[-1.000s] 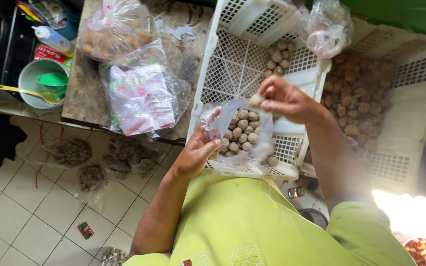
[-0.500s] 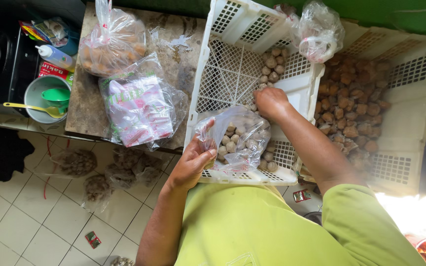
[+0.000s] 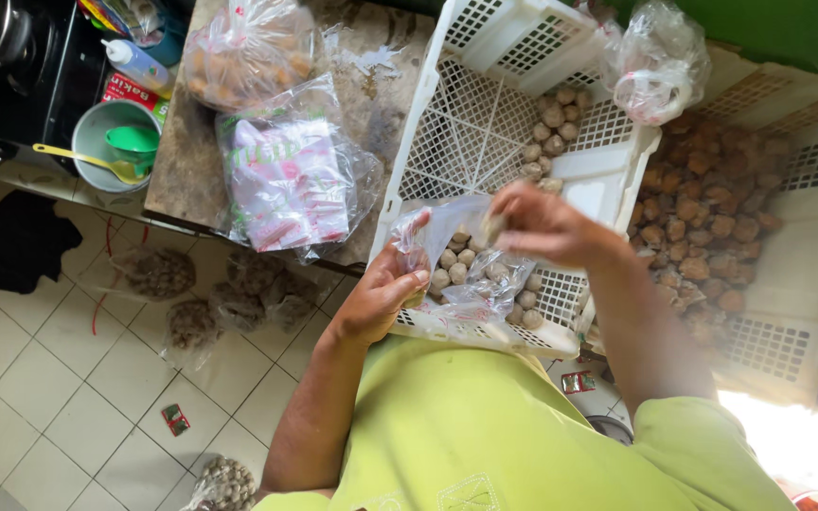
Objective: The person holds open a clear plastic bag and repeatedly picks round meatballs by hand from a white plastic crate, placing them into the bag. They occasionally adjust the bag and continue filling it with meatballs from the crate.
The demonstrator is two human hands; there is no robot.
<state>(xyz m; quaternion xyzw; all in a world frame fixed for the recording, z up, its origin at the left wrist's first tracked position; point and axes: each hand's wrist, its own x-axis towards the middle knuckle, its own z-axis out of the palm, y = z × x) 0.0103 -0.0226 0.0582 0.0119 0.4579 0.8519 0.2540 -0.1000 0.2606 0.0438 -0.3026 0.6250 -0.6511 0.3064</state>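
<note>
Holding a clear bag [image 3: 466, 270] of pale balls open, the left hand [image 3: 381, 293] grips its rim — the right hand [image 3: 546, 222] pinches one ball at its mouth, above a white crate [image 3: 485, 123].

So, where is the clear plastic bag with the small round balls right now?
In the head view, the clear plastic bag is at the centre, held open by the left hand over the near edge of the white crate; the right hand is at its mouth.

home kitchen — stove [image 3: 11, 66] | tiled floor [image 3: 68, 397] | bagged meatballs [image 3: 158, 274] — crates [image 3: 485, 142]
</note>
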